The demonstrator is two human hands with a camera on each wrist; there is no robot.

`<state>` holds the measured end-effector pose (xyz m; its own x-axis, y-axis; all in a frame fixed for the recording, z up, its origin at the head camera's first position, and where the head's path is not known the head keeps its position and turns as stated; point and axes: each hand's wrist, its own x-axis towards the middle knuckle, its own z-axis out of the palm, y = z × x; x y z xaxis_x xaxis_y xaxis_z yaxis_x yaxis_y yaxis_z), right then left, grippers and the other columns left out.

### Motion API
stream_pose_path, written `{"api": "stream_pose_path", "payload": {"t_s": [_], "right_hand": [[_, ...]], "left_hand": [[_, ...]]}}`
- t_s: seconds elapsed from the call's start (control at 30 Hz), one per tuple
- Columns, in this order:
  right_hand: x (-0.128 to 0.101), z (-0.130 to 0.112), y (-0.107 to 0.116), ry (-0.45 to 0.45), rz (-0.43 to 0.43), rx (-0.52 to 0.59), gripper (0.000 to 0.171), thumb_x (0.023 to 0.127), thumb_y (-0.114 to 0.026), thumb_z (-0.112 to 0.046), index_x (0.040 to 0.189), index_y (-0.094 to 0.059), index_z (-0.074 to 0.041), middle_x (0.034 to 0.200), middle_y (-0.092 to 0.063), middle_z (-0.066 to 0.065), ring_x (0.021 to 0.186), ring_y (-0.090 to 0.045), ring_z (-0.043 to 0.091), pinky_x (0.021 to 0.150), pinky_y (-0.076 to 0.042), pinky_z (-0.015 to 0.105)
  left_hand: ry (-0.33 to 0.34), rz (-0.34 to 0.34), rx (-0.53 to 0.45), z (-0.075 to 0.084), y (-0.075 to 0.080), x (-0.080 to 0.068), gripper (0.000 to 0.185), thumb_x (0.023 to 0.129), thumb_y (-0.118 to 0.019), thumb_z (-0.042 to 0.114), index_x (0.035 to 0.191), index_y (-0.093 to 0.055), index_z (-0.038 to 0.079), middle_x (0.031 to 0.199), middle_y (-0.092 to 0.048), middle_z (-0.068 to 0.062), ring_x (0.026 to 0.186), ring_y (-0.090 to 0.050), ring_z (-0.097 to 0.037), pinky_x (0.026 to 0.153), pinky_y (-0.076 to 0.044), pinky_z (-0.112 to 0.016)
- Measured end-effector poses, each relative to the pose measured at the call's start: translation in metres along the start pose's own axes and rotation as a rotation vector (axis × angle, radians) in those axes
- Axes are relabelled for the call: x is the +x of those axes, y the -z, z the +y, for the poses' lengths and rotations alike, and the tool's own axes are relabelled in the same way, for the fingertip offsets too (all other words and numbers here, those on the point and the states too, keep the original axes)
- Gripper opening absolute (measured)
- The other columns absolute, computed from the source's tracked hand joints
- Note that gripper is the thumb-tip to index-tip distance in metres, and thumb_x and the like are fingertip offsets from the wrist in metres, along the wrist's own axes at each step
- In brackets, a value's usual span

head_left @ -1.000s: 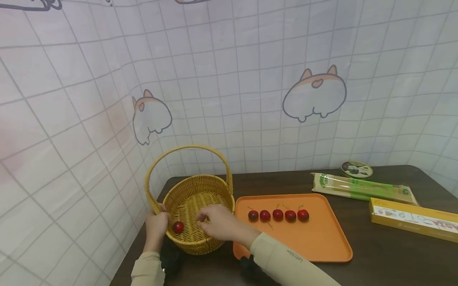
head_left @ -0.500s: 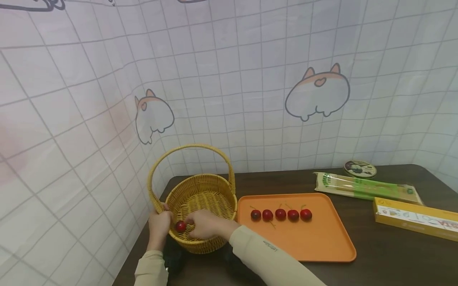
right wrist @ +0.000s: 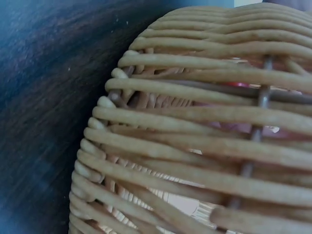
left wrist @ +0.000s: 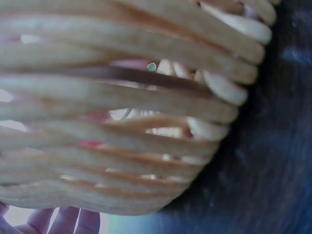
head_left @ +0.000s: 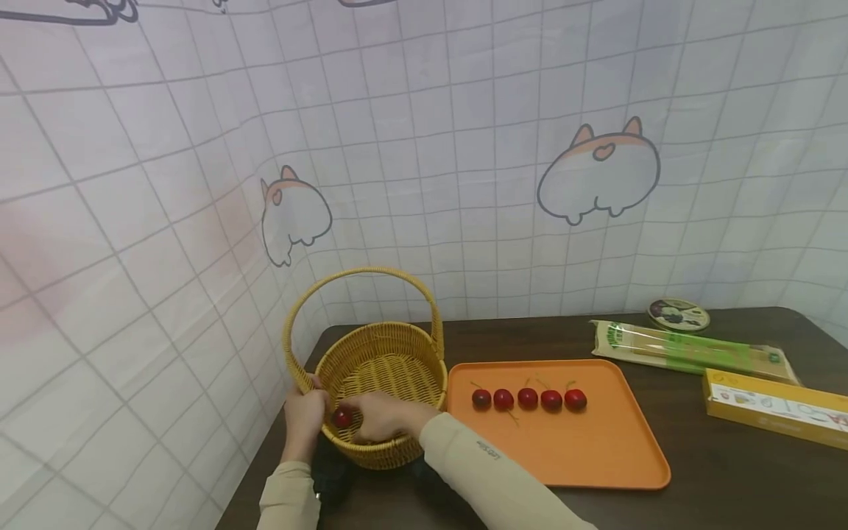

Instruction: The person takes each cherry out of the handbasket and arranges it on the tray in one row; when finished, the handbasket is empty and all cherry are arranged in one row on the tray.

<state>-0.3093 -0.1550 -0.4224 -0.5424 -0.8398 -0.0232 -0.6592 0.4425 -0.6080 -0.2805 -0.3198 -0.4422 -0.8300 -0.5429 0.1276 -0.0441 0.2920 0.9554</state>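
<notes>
A yellow wicker basket (head_left: 384, 458) with a tall arched handle stands at the table's left side. My left hand (head_left: 306, 419) grips its left rim at the foot of the handle. Inside the basket, near the left wall, lies one dark red cherry (head_left: 342, 418). My right hand (head_left: 380, 416) reaches in over the front rim, its curled fingers and thumb about that cherry; the fingertips are partly hidden. Both wrist views show mostly woven basket wall, with left-hand fingers (left wrist: 63, 222) below it in the left wrist view.
An orange tray (head_left: 563, 456) right of the basket bears several cherries (head_left: 528, 398) in a row, stems on. Farther right lie a clear and green packet (head_left: 695, 352), a yellow box (head_left: 775, 408) and a round tin (head_left: 679, 314). A patterned curtain hangs behind and at the left.
My right hand has moved left and down inside the basket, from open space onto the cherry. The left hand keeps its grip on the rim. The whole view has shifted slightly.
</notes>
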Motion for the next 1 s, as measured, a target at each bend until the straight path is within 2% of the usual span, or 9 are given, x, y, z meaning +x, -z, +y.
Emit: {"api": "stream_pose_path", "payload": {"t_s": [0.17,0.33,0.5,0.8,1.0], "right_hand": [[0.001,0.0,0.001,0.037,-0.019,-0.009,0.059,0.085,-0.069,-0.009,0.141,-0.051,-0.015,0.131,-0.06,0.0,0.115,-0.055,0.008,0.094,-0.043,0.022],[0.001,0.001,-0.001,0.09,-0.025,-0.011,0.042,0.085,-0.069,-0.004,0.125,-0.065,-0.012,0.113,-0.068,-0.003,0.102,-0.06,0.004,0.085,-0.047,0.019],[0.0,0.0,-0.002,0.121,-0.035,-0.013,0.029,0.086,-0.067,-0.004,0.114,-0.07,-0.011,0.1,-0.07,-0.005,0.087,-0.062,0.0,0.076,-0.047,0.016],[-0.001,0.001,0.001,0.113,-0.033,0.002,0.027,0.087,-0.067,-0.008,0.114,-0.07,-0.011,0.099,-0.07,-0.007,0.086,-0.061,-0.001,0.076,-0.048,0.017],[-0.011,-0.001,0.01,0.13,0.041,0.009,0.025,0.087,-0.068,-0.014,0.112,-0.07,-0.012,0.097,-0.067,-0.009,0.088,-0.059,0.001,0.076,-0.047,0.019]], "left_hand": [[-0.01,0.009,0.015,0.001,-0.001,0.0,0.018,0.07,-0.05,-0.004,0.085,-0.048,0.006,0.071,-0.041,-0.004,0.063,-0.041,-0.023,0.053,-0.035,-0.034],[-0.012,0.012,0.014,0.001,0.0,-0.001,0.018,0.071,-0.05,-0.004,0.087,-0.047,0.005,0.073,-0.042,-0.005,0.065,-0.043,-0.024,0.054,-0.035,-0.034],[0.0,0.014,0.018,0.001,-0.001,0.0,0.019,0.072,-0.05,-0.004,0.089,-0.047,0.004,0.075,-0.043,-0.007,0.067,-0.044,-0.024,0.055,-0.036,-0.035],[-0.007,0.017,0.031,0.002,-0.001,0.0,0.018,0.072,-0.05,-0.002,0.089,-0.048,0.005,0.075,-0.043,-0.007,0.069,-0.045,-0.026,0.055,-0.036,-0.034],[-0.011,0.03,0.022,0.001,-0.001,0.0,0.02,0.07,-0.05,-0.004,0.088,-0.049,0.005,0.073,-0.044,-0.006,0.063,-0.043,-0.023,0.052,-0.036,-0.033]]}}
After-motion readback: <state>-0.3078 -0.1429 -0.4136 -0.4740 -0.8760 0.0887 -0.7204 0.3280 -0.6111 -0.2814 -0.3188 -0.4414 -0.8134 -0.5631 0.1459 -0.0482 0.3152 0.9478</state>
